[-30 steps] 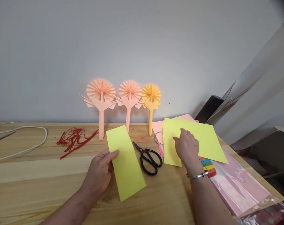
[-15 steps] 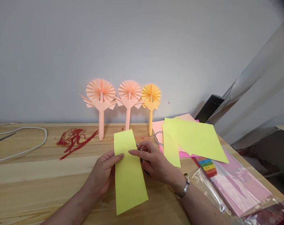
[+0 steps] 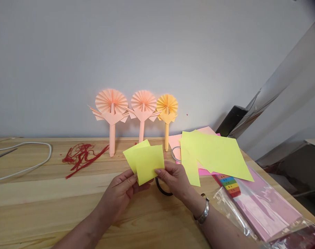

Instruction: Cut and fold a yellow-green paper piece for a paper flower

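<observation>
A strip of yellow-green paper [image 3: 150, 162] is bent over on itself above the table, its two ends not lined up. My left hand [image 3: 123, 186] grips the paper at its lower left, thumb on top and fingers beneath. At the right edge, my right hand [image 3: 177, 180] pinches the upper layer between thumb and fingers. Below the right hand a black loop [image 3: 164, 189] shows, like a scissors handle; the rest is hidden, and I cannot tell whether the hand touches it.
Three paper figures with pleated fan heads, two pink [image 3: 112, 117] [image 3: 143, 116] and one orange [image 3: 167, 117], lean against the wall. Red threads [image 3: 82, 157] and a white cable [image 3: 50, 155] lie left. Yellow-green sheets [image 3: 219, 155], a grey ring [image 3: 173, 154] and a plastic-wrapped pink pack [image 3: 269, 207] lie right.
The paper strip was flat and upright; now its lower end is brought up over the upper part. My right hand has moved from the strip's face to its right edge.
</observation>
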Demonstrator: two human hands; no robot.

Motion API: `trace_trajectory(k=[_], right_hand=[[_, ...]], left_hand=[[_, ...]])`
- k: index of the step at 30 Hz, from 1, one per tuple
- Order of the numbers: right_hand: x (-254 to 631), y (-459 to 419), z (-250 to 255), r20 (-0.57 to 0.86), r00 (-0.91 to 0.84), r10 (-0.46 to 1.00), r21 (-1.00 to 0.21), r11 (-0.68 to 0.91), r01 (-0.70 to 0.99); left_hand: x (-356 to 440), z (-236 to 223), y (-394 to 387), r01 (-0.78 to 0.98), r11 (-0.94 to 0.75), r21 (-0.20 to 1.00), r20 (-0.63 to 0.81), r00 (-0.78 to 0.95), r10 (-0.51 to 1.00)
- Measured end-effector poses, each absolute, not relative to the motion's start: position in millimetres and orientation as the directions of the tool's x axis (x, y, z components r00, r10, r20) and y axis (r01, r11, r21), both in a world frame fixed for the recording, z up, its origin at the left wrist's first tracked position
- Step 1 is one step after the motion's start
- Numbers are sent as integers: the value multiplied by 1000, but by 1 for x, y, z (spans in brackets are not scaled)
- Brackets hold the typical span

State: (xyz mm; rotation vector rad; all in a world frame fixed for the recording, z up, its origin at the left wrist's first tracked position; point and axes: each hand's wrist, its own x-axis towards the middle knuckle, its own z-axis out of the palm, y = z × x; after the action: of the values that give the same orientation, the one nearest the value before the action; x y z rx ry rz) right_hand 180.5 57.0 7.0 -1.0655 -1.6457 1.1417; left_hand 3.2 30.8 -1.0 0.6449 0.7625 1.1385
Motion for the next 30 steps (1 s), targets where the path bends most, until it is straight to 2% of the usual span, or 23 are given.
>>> trace_trajectory(k=[4,8,12,17,22,26,30], right_hand=[[180,59,3,106,-228,968,-969,152,196],[178,56,-2,117,-273,955,-944,192,268],[177,53,-4,26,-291,956,-934,127,335],[179,54,-5,13,-254,967,-967,77,242],[179,58,-3,29,-399,917,-998,3,-66],[177,59,-2,-128,-322,938,-983,-163,-82],[177,58,2,-195,-260,946,-976,-215,-48]], left_hand=[[3,-3,29,-534,253,807,-159,215,964],[4,-3,27,-293,209,933,-171,151,974],[5,0,25,-138,207,968,-191,125,974],[5,-4,26,-174,241,955,-209,184,960],[6,-3,26,-184,257,949,-210,240,948],[6,-1,24,-168,294,941,-237,292,927],[5,-1,24,-209,291,934,-222,299,928]])
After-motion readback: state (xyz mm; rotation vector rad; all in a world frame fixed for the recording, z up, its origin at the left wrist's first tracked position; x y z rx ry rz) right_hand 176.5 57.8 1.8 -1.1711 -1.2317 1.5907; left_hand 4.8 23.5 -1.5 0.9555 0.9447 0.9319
